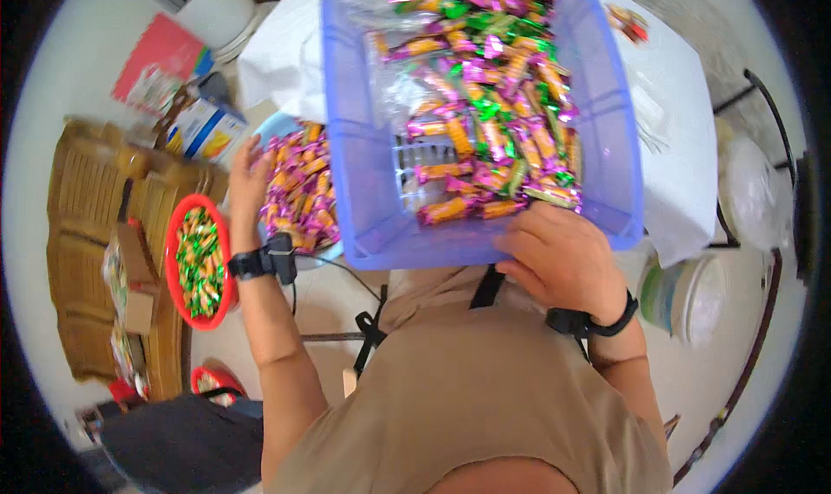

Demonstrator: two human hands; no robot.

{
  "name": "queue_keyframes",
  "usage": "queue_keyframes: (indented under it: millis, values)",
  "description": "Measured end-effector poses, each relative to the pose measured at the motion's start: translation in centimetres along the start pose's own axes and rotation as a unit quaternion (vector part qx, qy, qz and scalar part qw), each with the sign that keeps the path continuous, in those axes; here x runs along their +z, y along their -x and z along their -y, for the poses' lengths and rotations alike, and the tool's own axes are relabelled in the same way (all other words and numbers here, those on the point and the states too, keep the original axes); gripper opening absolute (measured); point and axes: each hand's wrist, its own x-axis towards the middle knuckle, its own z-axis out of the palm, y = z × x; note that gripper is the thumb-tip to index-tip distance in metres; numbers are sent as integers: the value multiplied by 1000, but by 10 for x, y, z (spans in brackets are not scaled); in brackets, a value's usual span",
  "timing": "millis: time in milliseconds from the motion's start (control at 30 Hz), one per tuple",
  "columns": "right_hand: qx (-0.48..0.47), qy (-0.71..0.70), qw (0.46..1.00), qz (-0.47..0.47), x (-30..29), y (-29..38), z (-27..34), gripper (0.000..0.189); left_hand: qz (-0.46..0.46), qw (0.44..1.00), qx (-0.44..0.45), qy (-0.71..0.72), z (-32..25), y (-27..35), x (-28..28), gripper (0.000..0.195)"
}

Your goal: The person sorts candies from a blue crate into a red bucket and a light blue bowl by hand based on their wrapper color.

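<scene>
A blue-purple plastic crate (360, 169) stands before me, holding many wrapped candies (513, 104) in orange-and-purple and green foil, plus clear plastic film (399, 98) on its left side. My right hand (558, 254) bends over the crate's near wall beside the nearest candies; its fingertips are partly hidden, so a hold cannot be told. To the crate's left, my left hand (250, 182) is raised over the edge of a light blue basin (276, 127) of purple-and-orange candies (302, 189). Its fingers are apart and nothing shows in them.
A red basin (174, 254) of green-wrapped candies stands at left by a wooden bench (81, 234). The crate rests on a white-covered table (682, 124), with a few wrapped pieces (626, 23) at its far right. A lidded bucket (688, 299) stands on the floor at right. A cable runs near my left wrist.
</scene>
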Motion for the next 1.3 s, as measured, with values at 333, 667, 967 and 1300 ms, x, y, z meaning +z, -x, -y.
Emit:
queue_keyframes:
  millis: [333, 667, 967, 1300]
  values:
    - [-86, 6, 996, -15, 4, 3, -10, 13, 336, 831, 395, -199, -240, 7, 121, 33]
    - [-108, -8, 993, -37, 9, 11, -15, 11, 434, 637, 342, -538, -179, -6, 215, 21]
    - [-107, 8, 994, -31, 8, 10, -14, 14, 436, 653, 342, -517, -188, -7, 205, 24]
    - [-88, -6, 996, -23, 7, 5, -12, 16, 189, 978, 56, 63, -166, -14, 33, 36]
